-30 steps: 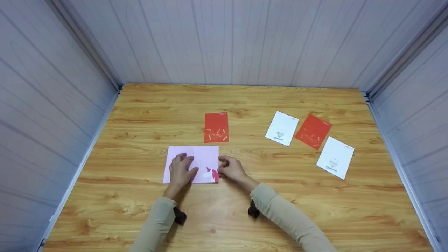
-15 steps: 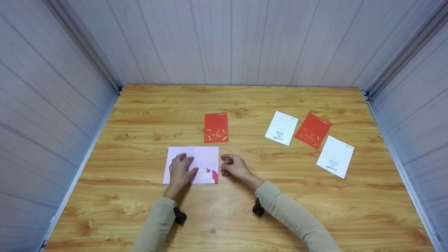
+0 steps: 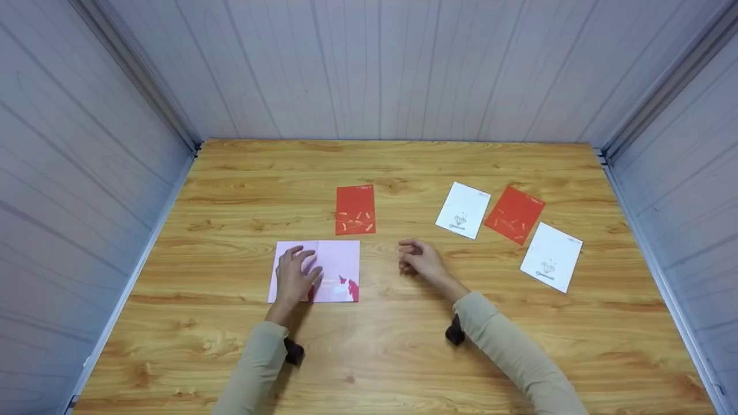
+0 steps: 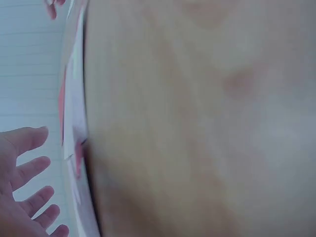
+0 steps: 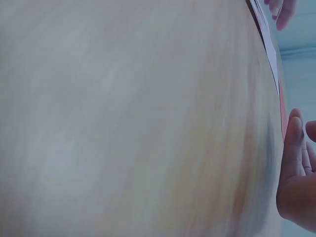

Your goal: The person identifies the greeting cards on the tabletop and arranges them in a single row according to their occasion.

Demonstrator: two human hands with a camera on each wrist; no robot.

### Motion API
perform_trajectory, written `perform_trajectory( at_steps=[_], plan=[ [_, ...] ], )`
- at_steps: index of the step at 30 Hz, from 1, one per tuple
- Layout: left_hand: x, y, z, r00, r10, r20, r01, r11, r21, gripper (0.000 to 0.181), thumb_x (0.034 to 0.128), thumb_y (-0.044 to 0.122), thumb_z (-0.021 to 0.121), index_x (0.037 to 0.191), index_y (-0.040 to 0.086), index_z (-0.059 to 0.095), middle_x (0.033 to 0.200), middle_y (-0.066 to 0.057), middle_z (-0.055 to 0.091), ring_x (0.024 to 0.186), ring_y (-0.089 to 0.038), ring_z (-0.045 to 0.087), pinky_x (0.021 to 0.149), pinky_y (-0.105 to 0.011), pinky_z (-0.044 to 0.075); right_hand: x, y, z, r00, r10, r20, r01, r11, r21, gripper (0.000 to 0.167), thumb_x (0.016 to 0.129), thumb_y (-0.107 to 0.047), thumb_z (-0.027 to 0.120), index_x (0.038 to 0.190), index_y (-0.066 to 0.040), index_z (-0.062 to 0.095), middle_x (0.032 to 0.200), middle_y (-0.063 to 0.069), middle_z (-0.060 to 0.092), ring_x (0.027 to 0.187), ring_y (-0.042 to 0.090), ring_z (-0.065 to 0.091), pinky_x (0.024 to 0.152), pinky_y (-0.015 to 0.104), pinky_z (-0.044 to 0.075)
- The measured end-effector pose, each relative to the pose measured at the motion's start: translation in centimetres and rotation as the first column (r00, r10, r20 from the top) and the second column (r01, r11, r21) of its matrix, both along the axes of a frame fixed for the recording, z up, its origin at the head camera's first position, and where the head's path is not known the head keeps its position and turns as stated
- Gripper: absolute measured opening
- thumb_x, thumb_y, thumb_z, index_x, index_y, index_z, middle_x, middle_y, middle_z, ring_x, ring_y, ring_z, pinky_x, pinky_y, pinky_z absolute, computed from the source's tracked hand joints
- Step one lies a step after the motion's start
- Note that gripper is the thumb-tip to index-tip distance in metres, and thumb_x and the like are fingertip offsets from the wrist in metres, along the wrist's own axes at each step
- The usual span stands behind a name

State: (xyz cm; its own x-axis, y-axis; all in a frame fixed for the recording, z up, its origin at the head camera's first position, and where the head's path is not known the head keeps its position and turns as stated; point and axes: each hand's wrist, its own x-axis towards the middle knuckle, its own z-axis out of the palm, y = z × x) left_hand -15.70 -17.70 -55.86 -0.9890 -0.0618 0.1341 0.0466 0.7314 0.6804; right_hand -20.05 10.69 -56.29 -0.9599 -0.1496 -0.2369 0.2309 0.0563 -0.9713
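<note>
Over the left of two pink card panels (image 3: 339, 259), my left hand (image 3: 294, 275) hovers with its fingers spread and bent a little. The panels lie edge to edge along a seam; whether they are separate cards or one unfolded card, I cannot tell. Dark pink patches mark their lower right corners. In the left wrist view, that hand's fingers (image 4: 33, 173) look apart from the pink panels (image 4: 75, 98). My right hand (image 3: 424, 260) is above the wood to the right of the panels, fingers loosely curled, holding nothing. Behind the panels lies a red card (image 3: 356, 208) with gold marks.
To the right on the wooden table (image 3: 369, 357) lie a white card (image 3: 463, 207), a second red card (image 3: 515, 214) and another white card (image 3: 552, 256), all tilted. Pale panel walls (image 3: 346, 69) stand at the back and both sides.
My right hand has let go of the panels' right edge and moved away to the right. My left hand has risen slightly, uncovering a dark pink patch by the seam.
</note>
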Motion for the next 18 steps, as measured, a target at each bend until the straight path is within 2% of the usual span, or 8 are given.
perform_trajectory(
  at_steps=[6,11,18],
  plan=[
    [-0.8,0.9,0.4,0.996,-0.018,-0.093,0.023,0.998,0.051,0.031,0.0754,0.012,0.068,0.103,0.0,0.062,0.119,-0.019,0.045,0.112,-0.034,0.034,0.087,-0.049,0.023,-0.8,3.1,0.5,0.998,-0.063,-0.008,0.063,0.998,-0.002,0.03,0.082,0.006,0.054,0.112,0.007,0.053,0.086,0.021,0.057,0.062,0.019,0.059,0.055,0.029,0.049],
    [-1.4,2.2,0.6,0.993,-0.053,-0.106,0.063,0.993,0.101,0.031,0.0755,0.013,0.068,0.103,-0.001,0.061,0.118,-0.02,0.046,0.11,-0.035,0.036,0.087,-0.05,0.024,-1.0,5.3,0.6,0.995,-0.093,-0.046,0.093,0.996,-0.014,0.029,0.083,0.008,0.052,0.112,0.01,0.05,0.085,0.02,0.056,0.065,0.023,0.06,0.058,0.03,0.05],
    [-2.1,4.0,0.4,0.986,-0.103,-0.13,0.123,0.98,0.155,0.029,0.0762,0.011,0.067,0.102,-0.001,0.061,0.116,-0.02,0.047,0.108,-0.036,0.037,0.087,-0.048,0.027,-1.0,7.4,0.4,0.989,-0.133,-0.069,0.133,0.991,-0.007,0.029,0.082,0.009,0.051,0.111,0.012,0.05,0.077,0.012,0.055,0.061,0.019,0.06,0.054,0.028,0.049]
  ],
)
